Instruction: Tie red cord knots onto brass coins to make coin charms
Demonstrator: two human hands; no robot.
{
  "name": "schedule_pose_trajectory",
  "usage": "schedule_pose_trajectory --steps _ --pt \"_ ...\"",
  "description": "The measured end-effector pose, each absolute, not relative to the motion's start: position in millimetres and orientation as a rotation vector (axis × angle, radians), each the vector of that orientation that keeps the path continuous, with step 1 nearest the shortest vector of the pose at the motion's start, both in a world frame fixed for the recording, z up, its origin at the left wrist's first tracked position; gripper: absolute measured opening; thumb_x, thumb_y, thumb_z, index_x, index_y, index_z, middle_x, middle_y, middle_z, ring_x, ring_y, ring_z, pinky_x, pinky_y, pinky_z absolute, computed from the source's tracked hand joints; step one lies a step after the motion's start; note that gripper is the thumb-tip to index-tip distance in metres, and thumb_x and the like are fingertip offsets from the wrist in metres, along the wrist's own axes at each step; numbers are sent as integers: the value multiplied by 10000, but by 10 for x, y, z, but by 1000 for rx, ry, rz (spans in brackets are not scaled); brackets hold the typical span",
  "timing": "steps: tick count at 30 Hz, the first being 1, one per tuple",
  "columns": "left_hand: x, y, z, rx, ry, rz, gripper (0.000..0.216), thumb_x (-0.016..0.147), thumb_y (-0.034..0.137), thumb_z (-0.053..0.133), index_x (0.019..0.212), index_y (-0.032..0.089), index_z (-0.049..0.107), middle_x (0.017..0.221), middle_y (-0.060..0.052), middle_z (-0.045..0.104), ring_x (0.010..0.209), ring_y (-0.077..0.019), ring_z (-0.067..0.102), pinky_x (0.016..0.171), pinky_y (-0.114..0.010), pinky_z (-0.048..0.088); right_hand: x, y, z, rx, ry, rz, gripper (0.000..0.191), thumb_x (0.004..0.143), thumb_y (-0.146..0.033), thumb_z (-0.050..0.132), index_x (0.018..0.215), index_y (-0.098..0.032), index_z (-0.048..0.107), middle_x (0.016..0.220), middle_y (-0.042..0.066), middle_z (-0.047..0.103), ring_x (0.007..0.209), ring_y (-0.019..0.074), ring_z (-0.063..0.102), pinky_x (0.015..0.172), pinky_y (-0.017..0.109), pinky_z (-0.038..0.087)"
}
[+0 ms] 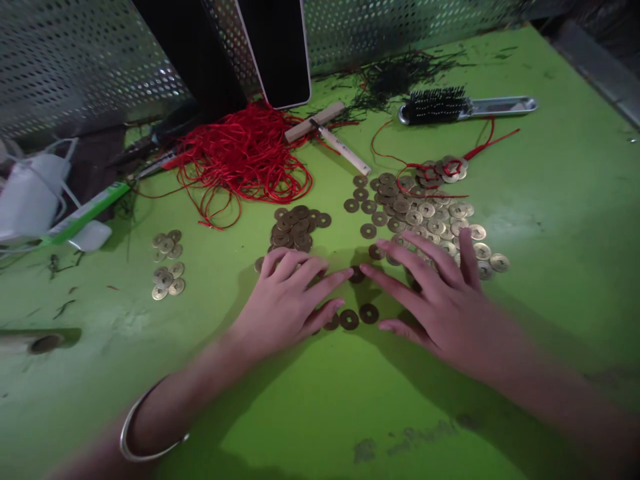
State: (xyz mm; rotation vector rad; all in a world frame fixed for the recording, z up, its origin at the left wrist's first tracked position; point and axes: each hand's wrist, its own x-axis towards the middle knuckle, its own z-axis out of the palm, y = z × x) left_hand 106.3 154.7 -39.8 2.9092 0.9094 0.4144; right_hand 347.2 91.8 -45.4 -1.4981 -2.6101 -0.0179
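My left hand [290, 300] lies flat on the green table [310, 413] with its fingers spread, resting over a few dark holed coins [359, 316]. My right hand [440, 293] is also flat and spread, its fingertips on the near edge of a wide scatter of brass coins [430, 210]. Neither hand holds anything. A small pile of darker coins [296, 228] sits just beyond my left fingers. A tangle of red cord [245, 157] lies further back. A few coins tied with red cord [443, 170] rest at the far side of the scatter.
A black hairbrush [450, 105] with a metal handle lies at the back right. A small group of brass coins [167, 263] sits at the left. White items and a green-and-white tube [85, 213] crowd the far left. Perforated metal panels [75, 60] and a dark slab [277, 50] stand behind.
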Motion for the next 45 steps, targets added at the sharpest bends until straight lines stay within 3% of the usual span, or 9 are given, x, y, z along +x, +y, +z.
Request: schedule_pose_trajectory --steps 5,11,17,24,28,34,39,45 --pt "1070 1543 -400 2944 913 406 378 951 393 429 1236 207 594 988 -81 627 943 -244 489 842 -408 392 3462 900 -430 -1443 -2601 5 514 930 -537 384 1346 -256 494 1452 120 400 1377 390 275 1095 720 28" --pt "1065 1531 -344 2932 824 590 253 926 317 484 1031 216 690 917 -54 642 916 -222 488 866 -389 370 3443 902 -466 -1474 -2622 12 584 938 -541 359 1439 -241 357 1481 130 371 1377 382 276 1084 728 54" --pt "1063 1530 -356 2948 869 569 260 934 313 472 1037 221 692 916 -42 662 915 -220 494 880 -399 375 3437 896 -436 -1450 -2623 40 540 939 -544 347 1382 -254 446 1467 128 386 1364 380 303 1083 730 88" --pt "1058 1526 -411 2942 934 466 362 963 382 393 1173 211 633 979 -67 664 947 -236 509 874 -433 416 3435 899 -427 -1380 -2609 55 503 931 -560 352 1305 -278 537 1445 111 414 1360 367 315 1096 717 85" --pt "1069 1574 -417 2953 979 407 497 968 462 325 1283 146 542 1157 -117 624 1039 -278 488 890 -469 423 3436 891 -449 -1370 -2622 58 485 936 -547 354 1309 -292 532 1442 89 423 1361 359 313 1107 705 81" --pt "1096 1757 -434 2877 1161 260 594 956 521 315 1377 116 422 1427 -100 461 1257 -316 398 1094 -587 253 3447 900 -437 -1407 -2622 41 487 945 -524 353 1353 -292 483 1433 96 423 1357 373 316 1095 724 76" --pt "1092 1747 -454 2853 1092 265 547 952 505 363 1385 175 415 1400 -56 502 1286 -289 405 1143 -613 164 3519 945 -421 -1487 -2582 -2 471 951 -495 344 1324 -267 518 1429 110 410 1351 397 318 1089 733 75" --pt "1075 1640 -405 2912 832 405 392 953 408 434 1262 192 538 1294 -2 602 1222 -237 476 1179 -547 110 3591 981 -409 -1617 -2514 -67 475 957 -484 326 1288 -230 553 1421 148 391 1339 420 326 1061 754 105"
